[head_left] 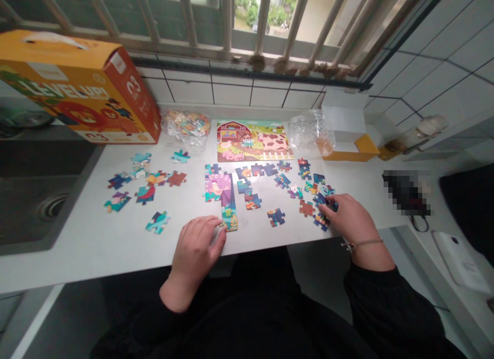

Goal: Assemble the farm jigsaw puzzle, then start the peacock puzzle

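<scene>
A partly joined jigsaw puzzle (218, 184) with purple, teal and green patches lies in the middle of the white counter (116, 256). My left hand (198, 251) rests at its lower left, fingers loosely bent and thumb apart, the tips by the bottom piece. To the right, my right hand (353, 222) pinches a dark blue puzzle piece (331, 209), partly covered by the fingers, over a cluster of loose pieces. Among that cluster is a brown piece (307, 208). One dark blue and orange piece (276, 217) lies between the hands.
More loose pieces, including a brown one (176, 178), are spread at left near the sink (50, 240). Behind stand a farm picture board (252, 141), a bag of pieces (189, 127), crumpled clear plastic (311, 132), an orange box (77, 91) and an open white box (343, 122).
</scene>
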The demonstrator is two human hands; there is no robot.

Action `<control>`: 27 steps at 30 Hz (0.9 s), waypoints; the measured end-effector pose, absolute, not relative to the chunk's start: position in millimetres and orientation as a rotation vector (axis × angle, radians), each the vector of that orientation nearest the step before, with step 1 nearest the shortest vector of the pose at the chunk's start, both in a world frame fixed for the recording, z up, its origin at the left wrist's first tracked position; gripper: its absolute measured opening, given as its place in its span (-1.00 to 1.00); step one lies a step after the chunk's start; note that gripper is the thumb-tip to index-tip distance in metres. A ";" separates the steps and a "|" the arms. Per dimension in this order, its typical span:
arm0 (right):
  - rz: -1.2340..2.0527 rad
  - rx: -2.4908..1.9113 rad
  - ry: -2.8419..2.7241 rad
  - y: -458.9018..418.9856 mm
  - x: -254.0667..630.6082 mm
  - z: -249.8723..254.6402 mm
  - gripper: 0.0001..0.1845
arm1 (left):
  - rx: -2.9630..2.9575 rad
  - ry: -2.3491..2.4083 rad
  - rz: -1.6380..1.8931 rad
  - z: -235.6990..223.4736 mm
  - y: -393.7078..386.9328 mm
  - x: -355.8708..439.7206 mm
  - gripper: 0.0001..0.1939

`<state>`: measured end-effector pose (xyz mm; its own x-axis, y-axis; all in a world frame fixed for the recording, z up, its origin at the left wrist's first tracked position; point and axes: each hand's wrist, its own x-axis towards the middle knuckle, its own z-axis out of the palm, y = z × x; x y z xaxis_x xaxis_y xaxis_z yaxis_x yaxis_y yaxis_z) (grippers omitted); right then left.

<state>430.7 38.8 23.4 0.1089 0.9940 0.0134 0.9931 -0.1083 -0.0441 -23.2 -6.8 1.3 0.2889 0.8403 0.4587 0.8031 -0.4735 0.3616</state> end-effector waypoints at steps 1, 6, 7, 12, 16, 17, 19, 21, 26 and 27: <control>0.029 -2.307 -2.066 39.2 431.8 22.8 -0.58 | 2.473 1.587 0.950 2.3 -8.0 -22.9 -0.89; 0.053 -2.283 -2.086 42.9 439.2 19.1 -0.59 | 2.477 1.544 0.979 5.8 -10.6 -21.4 -0.96; 0.061 -2.271 -2.093 43.7 441.3 18.3 -0.59 | 2.474 1.536 0.983 6.0 -10.7 -21.3 -0.95; 0.125 -2.159 -2.116 46.4 454.6 15.2 -0.59 | 2.471 1.533 1.031 5.7 -12.6 -22.4 -0.93; 0.232 -2.098 -2.170 45.3 463.8 21.5 -0.56 | 2.480 1.551 1.085 5.9 -14.4 -24.8 -0.95; 0.243 -2.078 -2.179 44.3 464.9 24.8 -0.58 | 2.492 1.555 1.083 5.8 -14.5 -25.2 -0.95; 0.259 -2.037 -2.181 41.1 464.8 32.5 -0.63 | 2.522 1.554 1.070 5.5 -14.2 -25.6 -0.94; 0.309 -2.013 -2.178 36.2 462.1 40.0 -0.65 | 2.538 1.543 1.058 4.9 -13.5 -25.7 -0.94; 0.496 -2.000 -2.222 20.6 450.3 49.5 -0.60 | 2.556 1.530 1.041 4.7 -12.3 -25.5 -0.95; 0.484 -2.011 -2.216 18.1 448.6 49.4 -0.55 | 2.562 1.529 1.041 5.0 -12.3 -25.5 -0.95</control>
